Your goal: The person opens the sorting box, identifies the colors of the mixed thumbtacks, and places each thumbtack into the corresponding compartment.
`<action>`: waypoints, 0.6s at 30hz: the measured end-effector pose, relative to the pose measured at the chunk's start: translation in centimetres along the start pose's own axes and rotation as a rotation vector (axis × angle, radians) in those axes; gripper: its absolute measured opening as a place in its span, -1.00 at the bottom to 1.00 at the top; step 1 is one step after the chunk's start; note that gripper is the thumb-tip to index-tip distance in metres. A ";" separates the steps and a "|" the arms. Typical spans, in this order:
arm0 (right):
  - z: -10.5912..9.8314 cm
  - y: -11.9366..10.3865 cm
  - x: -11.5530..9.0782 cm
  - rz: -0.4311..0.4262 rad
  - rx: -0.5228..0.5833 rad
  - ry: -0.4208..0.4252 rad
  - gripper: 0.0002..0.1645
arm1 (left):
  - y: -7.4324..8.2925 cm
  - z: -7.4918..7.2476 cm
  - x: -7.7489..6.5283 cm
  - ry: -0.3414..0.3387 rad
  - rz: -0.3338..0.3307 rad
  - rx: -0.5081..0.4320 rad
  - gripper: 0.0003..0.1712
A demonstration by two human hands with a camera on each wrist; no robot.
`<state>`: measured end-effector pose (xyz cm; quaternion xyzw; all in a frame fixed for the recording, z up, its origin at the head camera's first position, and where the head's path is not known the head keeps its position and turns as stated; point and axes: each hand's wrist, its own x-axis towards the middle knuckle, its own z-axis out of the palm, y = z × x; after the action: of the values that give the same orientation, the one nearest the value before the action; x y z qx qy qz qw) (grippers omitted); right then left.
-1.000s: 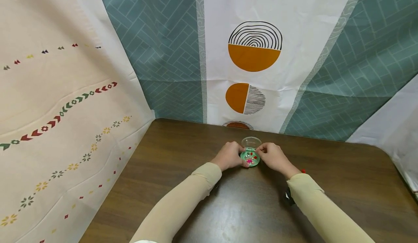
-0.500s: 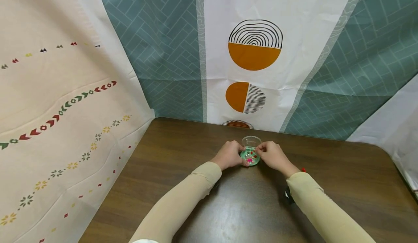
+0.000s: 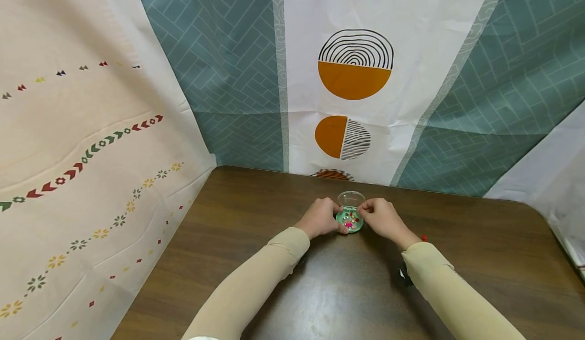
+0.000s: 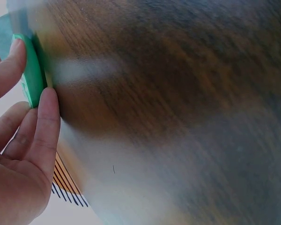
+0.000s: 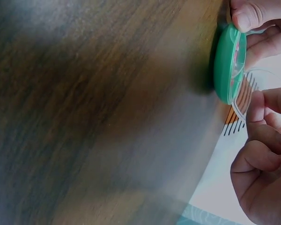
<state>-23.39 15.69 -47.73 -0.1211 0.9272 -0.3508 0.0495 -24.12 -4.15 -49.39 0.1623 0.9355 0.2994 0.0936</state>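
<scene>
A small round green case (image 3: 350, 227) with a raised clear lid (image 3: 351, 197) sits near the back of the table, tiny pink, red and pale pieces (image 3: 349, 224) inside. My left hand (image 3: 318, 217) grips the case at its left side; in the left wrist view thumb and fingers (image 4: 48, 110) lie along its green edge. At the right side of the lid, my right hand (image 3: 381, 219) has its thumb and forefinger tips together and the other fingers curled. The right wrist view shows those fingertips (image 5: 256, 101) in front of the clear lid; whether they pinch something tiny is hidden.
The brown wooden table (image 3: 256, 197) ends just behind the case at a hanging patterned cloth (image 3: 347, 142). A pale cloth (image 3: 137, 218) borders the left side. A small red object (image 3: 424, 238) shows at the right wrist, and a dark device (image 3: 404, 275) under the right sleeve.
Both hands stay at the case almost unmoved. The right fingertips shift only slightly beside the lid. The whole head view drifts a little.
</scene>
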 end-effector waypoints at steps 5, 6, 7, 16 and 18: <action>-0.9 0.4 -0.6 -0.005 -0.004 0.027 -0.79 | 0.0 0.1 0.1 0.000 0.000 0.005 -0.28; -1.2 0.6 -0.7 -0.008 -0.009 0.035 -0.79 | 0.0 0.2 0.1 0.002 0.001 0.010 -0.28; -1.5 0.7 -0.9 -0.010 -0.014 0.043 -0.79 | 0.0 0.2 0.2 0.005 0.002 0.016 -0.27; -4.7 2.5 -2.6 -0.014 -0.078 0.118 -0.80 | -0.1 0.2 0.1 0.011 0.006 0.029 -0.29; -5.3 2.9 -3.3 -0.009 -0.094 0.132 -0.78 | -0.1 0.2 0.1 0.011 0.006 0.029 -0.28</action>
<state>-21.71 22.00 -45.64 -0.1043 0.9434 -0.3144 -0.0190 -24.15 -4.11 -49.59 0.1647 0.9397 0.2872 0.0852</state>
